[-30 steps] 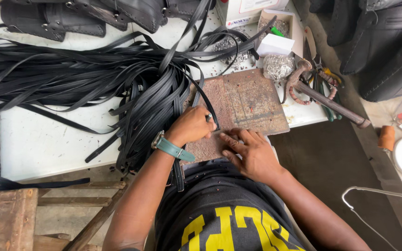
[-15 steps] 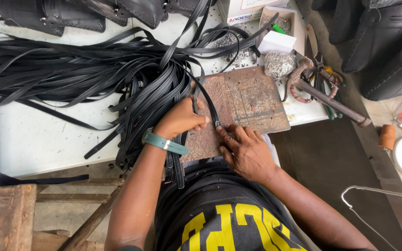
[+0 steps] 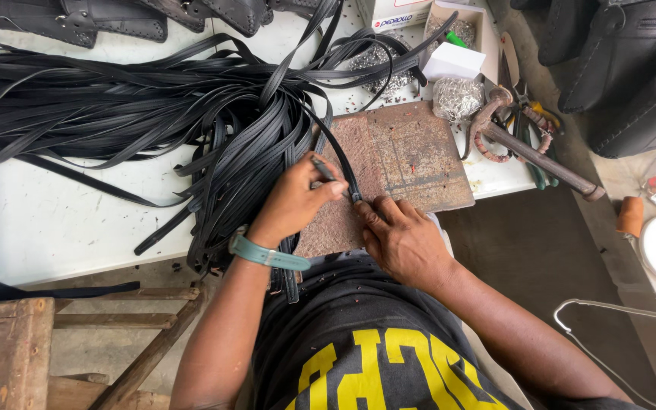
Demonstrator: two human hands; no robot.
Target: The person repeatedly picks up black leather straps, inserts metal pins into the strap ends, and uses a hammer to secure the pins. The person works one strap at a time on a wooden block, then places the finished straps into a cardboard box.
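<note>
Nearest the body, the right hand pressed fingertips flat on the black strap atop the brown board. Just left, the left hand, pinched on a thin tool, had shifted slightly rightward. Farther off sprawled the strap pile.

Single head-worn view, looking steeply down from above the person's own chest and forearms. Close range: left hand and right hand sit near frame centre, over the brown work slab. The white table runs across the upper half, its far side toward the top edge; black straps spread across the left. Floor shows along the right and bottom-left. No second view, so nothing overlaps.
</note>
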